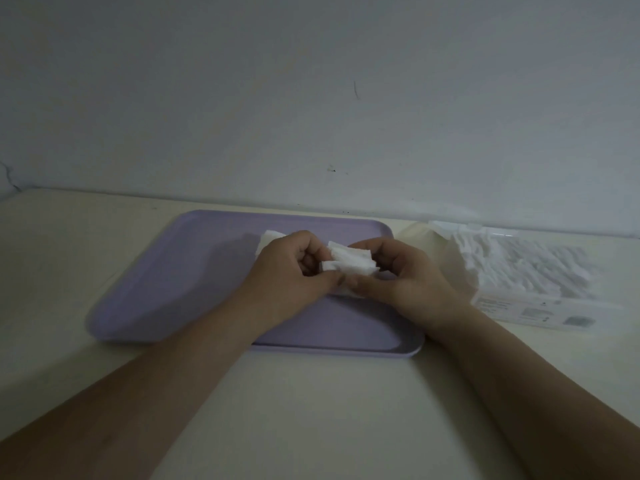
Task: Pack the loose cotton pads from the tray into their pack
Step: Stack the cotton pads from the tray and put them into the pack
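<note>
As I look down through the head camera, the left grip [287, 268] and the right grip [405, 278], both bare hands, meet over the middle of the tray and pinch a small stack of cotton pads [349, 263] between them. The left grip's fingers are curled onto the stack's left end, with the thumb low. The right grip's fingers curl round its right end, and its thumb reaches under toward the left thumb. The stack is white and uneven, with pads fanned out of line, and I cannot count them. It sits in my hands over the tray, not in the pack.

Below the 2 thumbs I see a strip of white, a hidden pad [346, 293] lying on the tray and mostly covered. 1 more loose pad [270, 237] shows behind the left knuckles, toward the far rim.

The tray [173, 271] is lilac with rounded corners and lies flat on the pale table [311, 410]. Just beside its right edge lies the pack [530, 271], a clear bag on its side with white pads inside and a printed label on its near face. Its crumpled end faces the tray, but I cannot tell whether it is open. Beyond the table stands a bare wall [311, 98].
</note>
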A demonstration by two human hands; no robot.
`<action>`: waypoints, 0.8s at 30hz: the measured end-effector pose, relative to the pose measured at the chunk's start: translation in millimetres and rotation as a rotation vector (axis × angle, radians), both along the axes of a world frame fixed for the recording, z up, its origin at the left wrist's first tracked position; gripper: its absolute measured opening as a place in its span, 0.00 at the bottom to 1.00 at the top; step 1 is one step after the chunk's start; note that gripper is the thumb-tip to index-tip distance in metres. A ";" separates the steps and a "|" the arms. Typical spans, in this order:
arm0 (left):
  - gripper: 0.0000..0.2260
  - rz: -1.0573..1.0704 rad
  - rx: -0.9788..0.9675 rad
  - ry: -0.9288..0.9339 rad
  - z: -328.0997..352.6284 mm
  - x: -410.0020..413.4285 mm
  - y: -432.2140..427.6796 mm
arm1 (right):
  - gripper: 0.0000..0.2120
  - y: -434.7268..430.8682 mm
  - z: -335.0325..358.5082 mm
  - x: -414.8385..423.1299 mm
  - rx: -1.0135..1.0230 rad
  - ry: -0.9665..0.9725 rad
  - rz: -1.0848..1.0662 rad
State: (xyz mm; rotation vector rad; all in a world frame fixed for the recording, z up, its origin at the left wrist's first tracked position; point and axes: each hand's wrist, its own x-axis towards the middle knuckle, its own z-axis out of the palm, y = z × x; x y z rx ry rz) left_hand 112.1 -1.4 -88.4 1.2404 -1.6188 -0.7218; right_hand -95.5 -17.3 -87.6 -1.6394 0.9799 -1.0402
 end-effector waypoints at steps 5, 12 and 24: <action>0.17 -0.086 0.015 -0.065 -0.8 2.8 -1.0 | 0.13 3.0 2.3 2.4 -0.185 0.165 -0.065; 0.13 -0.067 0.019 -0.058 3.4 -0.3 1.9 | 0.26 12.8 15.2 14.5 -0.255 0.500 -0.191; 0.15 -0.068 0.101 -0.135 5.2 -2.5 2.8 | 0.43 24.7 9.0 36.4 0.129 0.088 -0.174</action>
